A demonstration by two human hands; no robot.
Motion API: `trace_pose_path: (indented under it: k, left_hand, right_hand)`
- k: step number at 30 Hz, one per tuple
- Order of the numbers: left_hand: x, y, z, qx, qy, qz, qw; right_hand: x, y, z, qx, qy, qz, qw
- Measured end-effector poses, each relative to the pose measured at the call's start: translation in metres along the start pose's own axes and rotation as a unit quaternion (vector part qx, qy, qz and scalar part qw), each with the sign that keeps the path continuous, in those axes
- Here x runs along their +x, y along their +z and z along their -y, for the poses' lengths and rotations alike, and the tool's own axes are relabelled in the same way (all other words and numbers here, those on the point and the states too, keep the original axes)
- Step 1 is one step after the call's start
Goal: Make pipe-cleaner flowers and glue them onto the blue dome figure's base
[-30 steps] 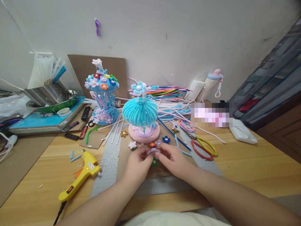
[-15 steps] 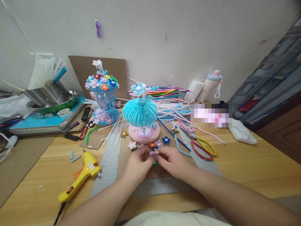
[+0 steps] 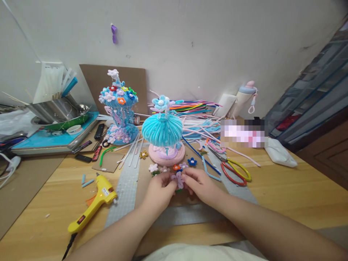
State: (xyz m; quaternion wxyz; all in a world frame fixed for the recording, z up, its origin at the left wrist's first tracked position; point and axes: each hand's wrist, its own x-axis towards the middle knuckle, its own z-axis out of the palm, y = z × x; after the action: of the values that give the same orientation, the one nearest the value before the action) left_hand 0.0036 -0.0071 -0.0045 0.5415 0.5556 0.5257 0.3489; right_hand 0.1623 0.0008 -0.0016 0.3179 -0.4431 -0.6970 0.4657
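Note:
Between the fingertips of my left hand (image 3: 162,189) and my right hand (image 3: 199,184) is a light purple pipe-cleaner flower (image 3: 178,180), its petals facing me. Both hands are closed in a pinch on its edges. Just beyond them lie small flowers: a pale pink one (image 3: 153,168), an orange one (image 3: 176,167) and a dark blue one (image 3: 192,161). Behind these stands a turquoise domed pipe-cleaner model (image 3: 162,129) on a round pink base (image 3: 157,156), topped by a light blue flower (image 3: 160,103). A green piece beneath the purple flower is mostly hidden.
A yellow glue gun (image 3: 102,197) lies at left, near a gold flower (image 3: 144,154). Scissors (image 3: 230,166) with red and yellow handles rest at right. A finished-looking flowered model (image 3: 119,98) stands behind left. Loose pipe cleaners (image 3: 201,127) lie along the wall, near a bottle (image 3: 244,99).
The purple flower has turned so that its petals face me more fully. My fingers have shifted slightly around it, and a pinkish flower behind my left hand shows more.

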Motion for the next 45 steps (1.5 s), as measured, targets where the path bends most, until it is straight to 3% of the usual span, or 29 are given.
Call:
trace_pose_path:
  k: [5,12,24,29,37,45]
  left_hand:
    - [-0.001,0.000,0.000,-0.009,0.009,0.004,1.000]
    - [0.001,0.000,0.010,0.099,0.077,-0.005,0.992]
    - [-0.002,-0.001,0.003,0.174,0.107,0.006,0.979]
    - [-0.002,0.002,0.004,0.151,0.087,0.006,0.985]
    - [0.000,0.003,-0.002,-0.026,0.069,-0.013,0.997]
    - [0.003,0.003,0.005,-0.034,0.075,-0.021,0.996]
  right_hand:
    - [-0.001,0.003,-0.003,0.002,0.002,0.015,1.000]
    - [-0.001,0.005,-0.010,-0.047,-0.005,0.015,0.999]
    - [-0.002,0.010,-0.008,-0.100,-0.036,-0.011,0.994]
    - [-0.003,0.012,-0.005,-0.141,-0.041,-0.036,0.989]
    - [-0.001,0.007,-0.001,0.025,0.009,-0.015,1.000]
    - [0.000,0.003,-0.003,-0.019,-0.001,-0.015,1.000]
